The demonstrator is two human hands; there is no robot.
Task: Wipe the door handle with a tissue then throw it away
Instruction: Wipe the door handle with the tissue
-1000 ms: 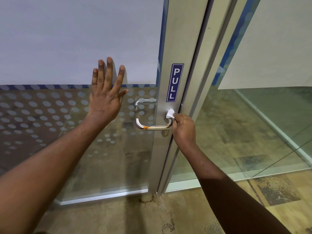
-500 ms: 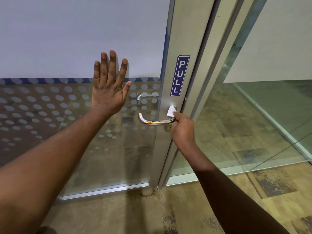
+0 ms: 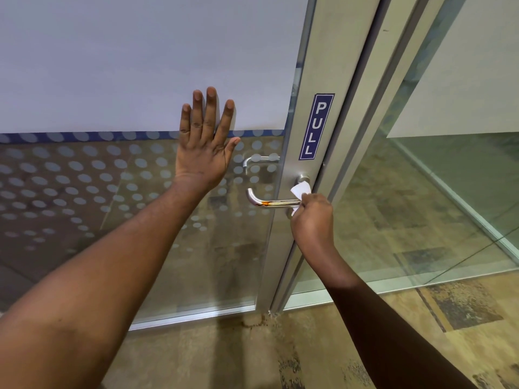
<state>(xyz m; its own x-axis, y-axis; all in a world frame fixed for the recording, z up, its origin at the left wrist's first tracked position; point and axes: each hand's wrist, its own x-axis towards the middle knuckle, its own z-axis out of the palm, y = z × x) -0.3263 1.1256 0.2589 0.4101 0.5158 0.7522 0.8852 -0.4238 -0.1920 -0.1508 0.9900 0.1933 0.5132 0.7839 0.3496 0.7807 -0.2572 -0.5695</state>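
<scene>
Glass door (image 3: 196, 262) in an aluminium frame (image 3: 317, 80); upper pane frosted white, a band of grey dots below it, clear glass lower down. Blue "PULL" sign (image 3: 316, 126) fixed upright on the frame, above the handle's mount. Fixed glass panel (image 3: 421, 206) to the right of the frame. Patterned tan carpet (image 3: 224, 355) underfoot, darker patches scattered across it; carpet also visible through the glass.

Left hand (image 3: 202, 153) laid flat against the pane, fingers spread and extended, straddling the blue border between frosted and dotted zones. Nothing held.

Handle (image 3: 269, 203): a steel lever, horizontal, bent end pointing away from the frame. Orange-brown smear along the bar, just left of the right fingertips. A second lever (image 3: 259, 160) seen through the glass on the far side, beside the left thumb.

Right hand (image 3: 311, 220) curled closed around the tissue (image 3: 301, 190) at the frame end of the lever. Tissue white and folded, pinched in the fingers; one corner projecting above the knuckles, just under the round mount, a smaller edge showing below the bar. Tissue touching the bar at the fingertips; the free end of the lever uncovered.
</scene>
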